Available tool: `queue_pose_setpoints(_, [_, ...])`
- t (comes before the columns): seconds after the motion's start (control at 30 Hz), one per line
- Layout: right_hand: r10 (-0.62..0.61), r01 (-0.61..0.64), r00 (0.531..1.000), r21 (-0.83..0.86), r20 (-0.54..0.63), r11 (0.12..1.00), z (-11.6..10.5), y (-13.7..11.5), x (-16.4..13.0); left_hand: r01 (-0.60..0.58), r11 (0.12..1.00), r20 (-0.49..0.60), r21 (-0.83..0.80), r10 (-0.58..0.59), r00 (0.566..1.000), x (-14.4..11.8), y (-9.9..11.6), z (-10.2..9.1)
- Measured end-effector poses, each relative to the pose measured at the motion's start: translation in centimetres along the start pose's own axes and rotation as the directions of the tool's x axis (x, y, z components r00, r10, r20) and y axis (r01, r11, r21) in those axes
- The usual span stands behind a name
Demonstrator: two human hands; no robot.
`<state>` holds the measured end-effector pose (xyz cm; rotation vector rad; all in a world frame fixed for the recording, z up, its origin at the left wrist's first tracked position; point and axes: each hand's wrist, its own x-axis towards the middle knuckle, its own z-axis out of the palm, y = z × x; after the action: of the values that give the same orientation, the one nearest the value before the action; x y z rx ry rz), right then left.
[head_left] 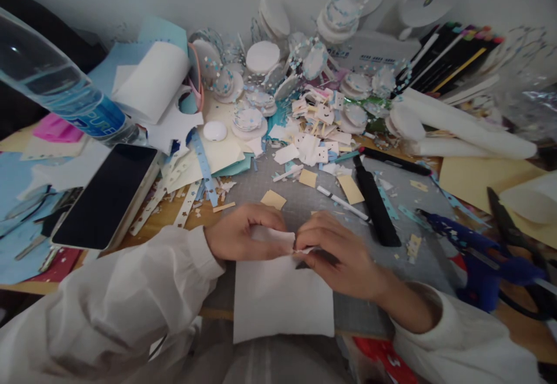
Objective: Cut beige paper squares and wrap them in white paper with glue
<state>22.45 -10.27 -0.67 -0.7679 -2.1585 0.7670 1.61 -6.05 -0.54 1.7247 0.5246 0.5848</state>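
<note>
- Head view, lower centre: left hand (243,234) and right hand (337,253) meet over a white sheet (282,300) lying on a grey mat (300,204).
- Left fingers curl shut, pinching the sheet's crumpled top edge; right fingers close on the same edge just beside them, with something dark under the right palm; cannot tell what.
- Sheet's lower part lies flat and uncut, hanging past the desk's near edge; only the top strip looks worked.
- Centre: tan scraps (273,199), a white pen (342,202), a black knife (376,204).
- Left: phone (107,195), bottle (65,91) above it.
- Right: blue glue gun (474,250), scissors (511,230).
- Top: heap of finished white discs (263,57) and small cut pieces, so much is done already.
</note>
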Motion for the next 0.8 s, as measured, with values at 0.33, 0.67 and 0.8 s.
queue_pose_setpoints(0.33, [0.238,-0.243,0.97,0.14,0.053,0.96,-0.2,-0.27,-0.11,0.077,0.996,0.009,-0.052,-0.076,0.997,-0.1,-0.12,-0.25])
queue_pose_setpoints(0.67, [0.224,-0.231,0.972,0.103,0.077,0.968,-0.12,-0.26,-0.05,-0.018,0.998,0.035,0.061,0.016,0.999,0.07,-0.13,-0.1])
queue_pose_setpoints(0.8, [0.241,-0.249,0.967,0.096,0.085,0.964,-0.2,-0.38,0.01,-0.021,0.999,0.058,0.045,0.018,0.998,0.11,-0.17,-0.22])
